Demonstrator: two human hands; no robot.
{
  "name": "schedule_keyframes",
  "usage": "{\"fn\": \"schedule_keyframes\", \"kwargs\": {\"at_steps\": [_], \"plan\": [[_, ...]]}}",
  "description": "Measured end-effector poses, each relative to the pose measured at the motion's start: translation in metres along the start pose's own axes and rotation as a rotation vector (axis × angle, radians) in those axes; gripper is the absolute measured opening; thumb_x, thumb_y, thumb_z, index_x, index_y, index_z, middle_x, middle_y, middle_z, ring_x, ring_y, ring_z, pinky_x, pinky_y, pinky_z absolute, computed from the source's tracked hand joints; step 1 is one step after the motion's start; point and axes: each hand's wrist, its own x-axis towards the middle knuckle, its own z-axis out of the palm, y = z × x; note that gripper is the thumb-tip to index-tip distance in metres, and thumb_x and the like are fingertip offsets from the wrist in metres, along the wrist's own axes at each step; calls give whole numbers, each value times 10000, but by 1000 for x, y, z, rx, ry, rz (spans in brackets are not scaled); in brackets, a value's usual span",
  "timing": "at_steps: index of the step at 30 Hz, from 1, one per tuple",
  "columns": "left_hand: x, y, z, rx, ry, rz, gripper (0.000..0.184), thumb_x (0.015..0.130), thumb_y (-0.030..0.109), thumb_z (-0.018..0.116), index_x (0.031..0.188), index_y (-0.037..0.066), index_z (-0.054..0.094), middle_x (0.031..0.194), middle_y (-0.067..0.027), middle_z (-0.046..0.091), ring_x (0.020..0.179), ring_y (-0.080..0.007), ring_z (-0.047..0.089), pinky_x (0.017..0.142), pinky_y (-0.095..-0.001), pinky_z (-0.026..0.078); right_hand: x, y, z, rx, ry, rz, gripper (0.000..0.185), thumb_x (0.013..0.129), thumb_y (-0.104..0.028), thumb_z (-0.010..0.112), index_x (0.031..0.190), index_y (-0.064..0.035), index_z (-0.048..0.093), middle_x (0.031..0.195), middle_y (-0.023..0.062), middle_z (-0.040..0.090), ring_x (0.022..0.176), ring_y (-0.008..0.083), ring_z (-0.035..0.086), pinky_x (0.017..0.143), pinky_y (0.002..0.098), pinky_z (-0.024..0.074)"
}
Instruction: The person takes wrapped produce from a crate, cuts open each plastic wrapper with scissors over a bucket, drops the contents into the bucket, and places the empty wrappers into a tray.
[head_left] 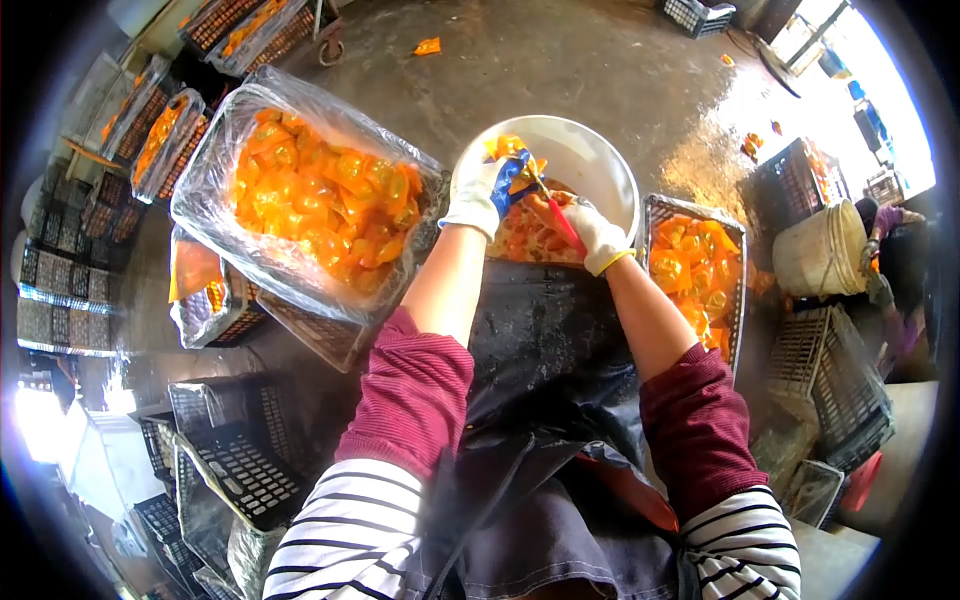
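Over a white bucket [622, 185] with orange and reddish scraps inside, my gloved left hand [484, 192] is closed on an orange piece [520, 150]. My right hand [590, 232], also gloved, grips a red-handled tool [566, 228]. The tool's metal end reaches the piece at my left hand; whether it is scissors or a knife is too small to tell. Left of the bucket, a plastic-lined crate [205, 190] holds many glossy orange pieces [320, 195]. Another crate [742, 290] with orange pieces [690, 262] stands right of the bucket.
A pale bucket [820, 250] stands at the right, beside a co-worker's arm [880, 240]. Black crates [245, 480] are stacked at lower left, more [835, 385] at lower right. Filled crates [170, 145] line the upper left. An orange scrap [428, 47] lies on the floor.
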Motion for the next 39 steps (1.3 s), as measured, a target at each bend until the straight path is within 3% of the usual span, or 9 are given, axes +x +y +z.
{"fn": "schedule_keyframes", "kwargs": {"at_steps": [3, 6, 14, 18, 21, 25, 27, 35, 39], "plan": [[17, -12, -16, 226, 35, -135, 402, 821, 172, 700, 1154, 35, 522, 1004, -127, 619, 869, -234, 625, 653, -308, 547, 8, 4, 0, -474, 130, -535, 472, 836, -449, 644, 1045, -26, 614, 904, 92, 654, 754, 137, 600, 647, 268, 441], [30, -23, -28, 290, 22, -191, 351, 841, 201, 683, 1120, 36, 549, 973, -119, 634, 864, -213, 622, 674, -285, 521, 9, 2, -1, -37, -47, -188, 300, 901, -252, 601, 1096, -28, 633, 967, 50, 659, 853, 159, 598, 760, 266, 467], [8, -9, -13, 352, -53, 31, 308, 842, 255, 683, 1077, 78, 594, 972, -91, 635, 880, -188, 607, 716, -273, 510, 1, -3, -1, -265, 107, -55, 437, 858, -424, 625, 1042, -28, 635, 909, 79, 660, 814, 156, 605, 658, 284, 452], [13, -3, -14, 481, -6, -218, 325, 826, 291, 700, 1074, 105, 606, 979, -78, 630, 875, -173, 611, 706, -270, 525, 2, -3, -4, -583, 178, -330, 458, 863, -422, 618, 1133, -54, 579, 887, 76, 670, 694, 152, 616, 560, 289, 452], [11, 1, -10, 425, 43, -342, 351, 811, 323, 713, 1071, 110, 614, 985, -68, 631, 891, -162, 608, 725, -257, 518, -3, -6, -3, -282, 88, -221, 440, 880, -400, 602, 1166, -69, 553, 897, 69, 674, 653, 165, 618, 545, 274, 461], [25, -16, -28, 230, -144, -134, 258, 855, 207, 653, 1087, 107, 605, 1010, -76, 633, 942, -197, 600, 781, -303, 515, -47, -47, 6, -315, 55, -76, 395, 891, -377, 591, 1135, -66, 583, 947, 85, 662, 760, 166, 623, 624, 264, 478], [37, -30, -45, 577, -290, 244, 316, 838, 141, 650, 1142, 130, 567, 1082, -111, 618, 1000, -279, 581, 877, -324, 479, -58, -60, 7, -239, -24, 29, 403, 884, -352, 607, 1152, -51, 596, 998, 107, 648, 892, 163, 608, 773, 277, 487], [43, -33, -49, 484, -459, 390, 458, 824, 216, 674, 1240, 121, 508, 1211, -135, 567, 1109, -335, 531, 975, -353, 425, -41, -36, -21, -58, -336, -274, 511, 813, -161, 646, 1272, -13, 477, 862, 77, 654, 712, 133, 639, 641, 227, 510], [16, -7, -10, 338, -175, 47, 392, 874, 261, 611, 1220, 93, 532, 1214, -139, 573, 1090, -321, 556, 967, -381, 442, -40, -34, -19, 97, -190, -104, 426, 893, -291, 577, 1219, -26, 506, 836, 71, 639, 671, 119, 627, 550, 228, 482]]}}
